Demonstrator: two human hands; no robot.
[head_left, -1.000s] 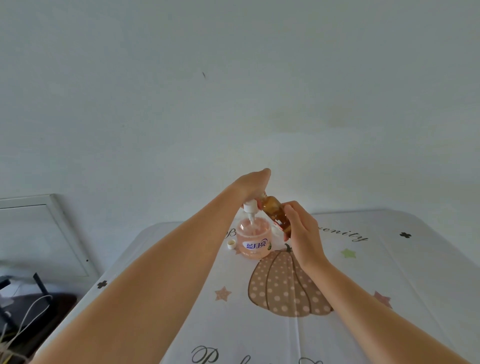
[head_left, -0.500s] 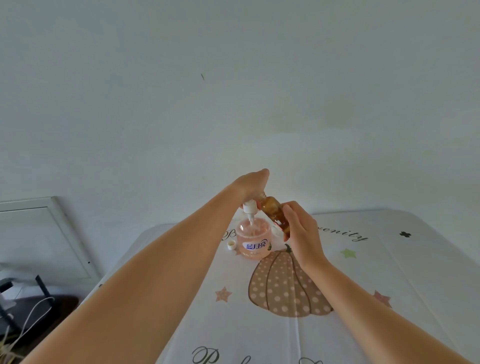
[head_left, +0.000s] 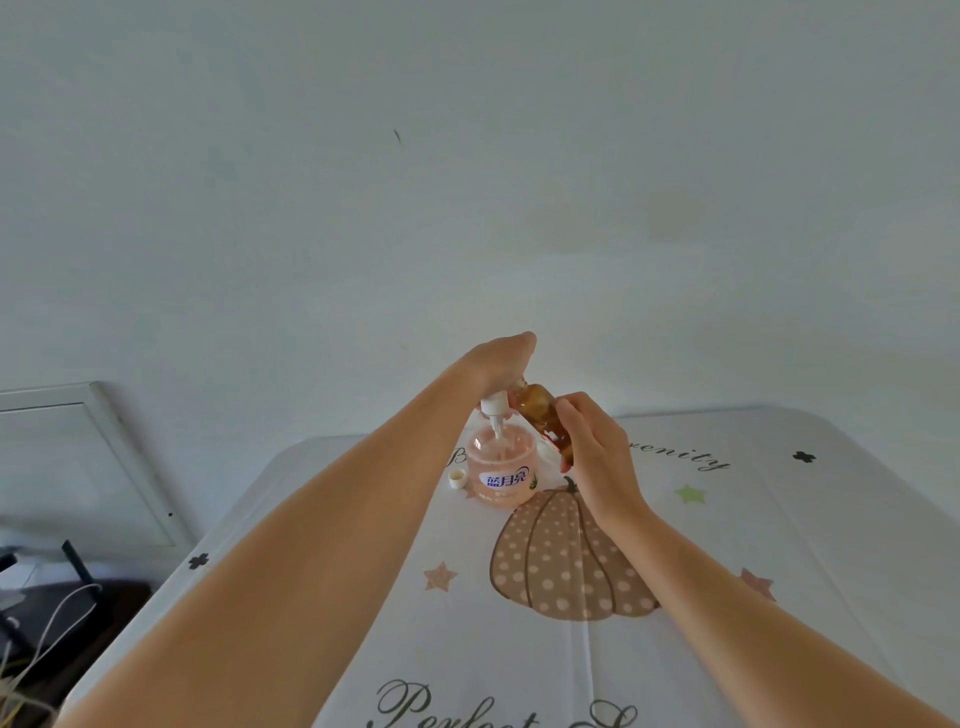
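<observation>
A round pink soap bottle (head_left: 500, 470) with a blue-and-white label stands on the table. My left hand (head_left: 500, 361) is on the white pump head (head_left: 493, 406) above it, with the fingers hidden behind the hand. My right hand (head_left: 597, 457) grips a small amber bottle (head_left: 543, 415), tilted with its top at the pump. A small white cap (head_left: 457, 477) lies on the cloth just left of the pink bottle.
The table wears a white cloth (head_left: 779, 545) printed with a dotted pumpkin, stars and script. A white wall stands close behind. At the left are a framed panel (head_left: 78, 467) leaning on the wall and dark gear with cables (head_left: 47, 623) on the floor.
</observation>
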